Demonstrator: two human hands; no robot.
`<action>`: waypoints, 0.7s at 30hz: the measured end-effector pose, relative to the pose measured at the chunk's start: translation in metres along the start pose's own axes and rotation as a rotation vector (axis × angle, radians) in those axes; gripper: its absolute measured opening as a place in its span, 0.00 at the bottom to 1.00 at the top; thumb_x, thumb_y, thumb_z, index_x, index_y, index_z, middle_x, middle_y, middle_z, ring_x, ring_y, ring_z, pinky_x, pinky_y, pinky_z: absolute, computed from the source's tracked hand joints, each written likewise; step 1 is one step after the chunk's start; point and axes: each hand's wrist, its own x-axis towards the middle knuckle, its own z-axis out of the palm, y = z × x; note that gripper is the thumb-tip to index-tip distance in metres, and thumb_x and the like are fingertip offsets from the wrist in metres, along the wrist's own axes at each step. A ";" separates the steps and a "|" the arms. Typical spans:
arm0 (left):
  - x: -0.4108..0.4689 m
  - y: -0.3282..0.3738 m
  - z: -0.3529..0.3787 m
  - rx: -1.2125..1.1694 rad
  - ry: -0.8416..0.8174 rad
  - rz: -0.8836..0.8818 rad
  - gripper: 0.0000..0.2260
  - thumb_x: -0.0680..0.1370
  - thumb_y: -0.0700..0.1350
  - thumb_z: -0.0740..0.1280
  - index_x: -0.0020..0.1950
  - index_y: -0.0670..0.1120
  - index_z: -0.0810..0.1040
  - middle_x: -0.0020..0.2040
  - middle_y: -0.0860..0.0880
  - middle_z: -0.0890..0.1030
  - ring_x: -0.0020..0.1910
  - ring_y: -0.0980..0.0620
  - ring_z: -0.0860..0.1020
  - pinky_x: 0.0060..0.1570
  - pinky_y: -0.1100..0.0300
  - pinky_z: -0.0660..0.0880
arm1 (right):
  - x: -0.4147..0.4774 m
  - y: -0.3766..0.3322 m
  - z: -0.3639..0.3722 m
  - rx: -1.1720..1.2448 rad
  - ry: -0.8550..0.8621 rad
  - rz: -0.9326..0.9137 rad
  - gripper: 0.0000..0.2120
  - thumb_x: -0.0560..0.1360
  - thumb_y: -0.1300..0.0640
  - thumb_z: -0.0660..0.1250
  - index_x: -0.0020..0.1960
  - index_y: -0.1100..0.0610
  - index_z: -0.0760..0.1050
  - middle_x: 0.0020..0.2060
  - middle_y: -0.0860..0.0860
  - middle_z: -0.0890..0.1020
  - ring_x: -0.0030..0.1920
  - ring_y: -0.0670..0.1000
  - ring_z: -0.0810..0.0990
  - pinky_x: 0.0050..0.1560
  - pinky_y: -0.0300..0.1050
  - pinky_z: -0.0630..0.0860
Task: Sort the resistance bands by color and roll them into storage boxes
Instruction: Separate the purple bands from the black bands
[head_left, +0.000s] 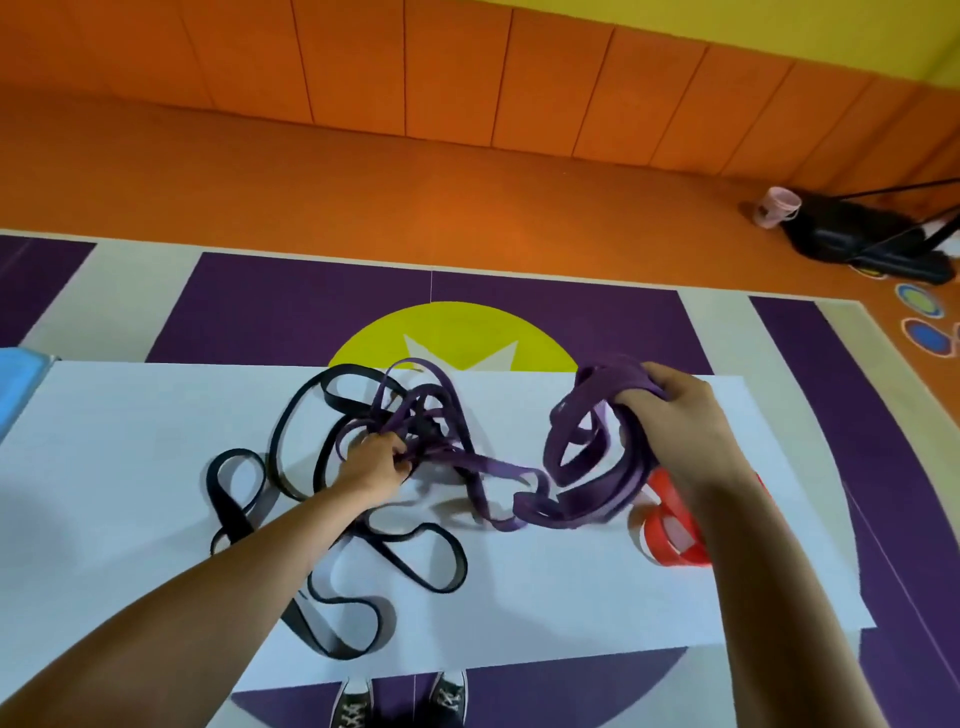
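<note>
On the white table (130, 467) lies a tangle of black bands (291, 467) and purple bands (431, 415). My left hand (376, 460) pinches purple strands in the middle of the tangle. My right hand (670, 410) grips a gathered bunch of purple loops (587, 441), lifted above the table at the right. A purple strand (498, 467) runs between the tangle and that bunch. An orange-red band (670, 525) lies on the table under my right forearm, partly hidden.
A light blue box corner (18, 379) shows at the table's far left edge. Beyond the table is a purple and yellow floor mat, then orange floor. A pink cup (776, 205) and black equipment (872, 239) sit far right. My shoes (400, 701) show below the table's front edge.
</note>
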 end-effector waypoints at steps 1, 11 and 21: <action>-0.005 0.001 -0.001 0.058 -0.004 0.003 0.17 0.80 0.49 0.68 0.68 0.47 0.75 0.65 0.46 0.76 0.68 0.41 0.74 0.64 0.47 0.74 | -0.001 -0.004 0.000 0.011 -0.016 -0.009 0.07 0.75 0.63 0.66 0.41 0.56 0.81 0.29 0.47 0.75 0.29 0.46 0.70 0.30 0.35 0.69; -0.080 0.062 -0.055 -0.675 0.286 0.291 0.21 0.79 0.27 0.57 0.67 0.47 0.73 0.60 0.53 0.78 0.56 0.53 0.79 0.57 0.70 0.73 | -0.002 -0.033 0.048 0.174 -0.198 -0.007 0.06 0.73 0.53 0.74 0.44 0.56 0.84 0.33 0.50 0.78 0.35 0.48 0.75 0.39 0.42 0.71; -0.150 0.038 -0.130 -0.404 0.313 0.509 0.51 0.71 0.58 0.79 0.82 0.63 0.45 0.80 0.69 0.49 0.80 0.63 0.49 0.75 0.59 0.56 | 0.000 -0.049 0.110 -0.012 -0.491 -0.078 0.07 0.75 0.55 0.76 0.51 0.55 0.83 0.45 0.55 0.87 0.44 0.53 0.86 0.51 0.52 0.81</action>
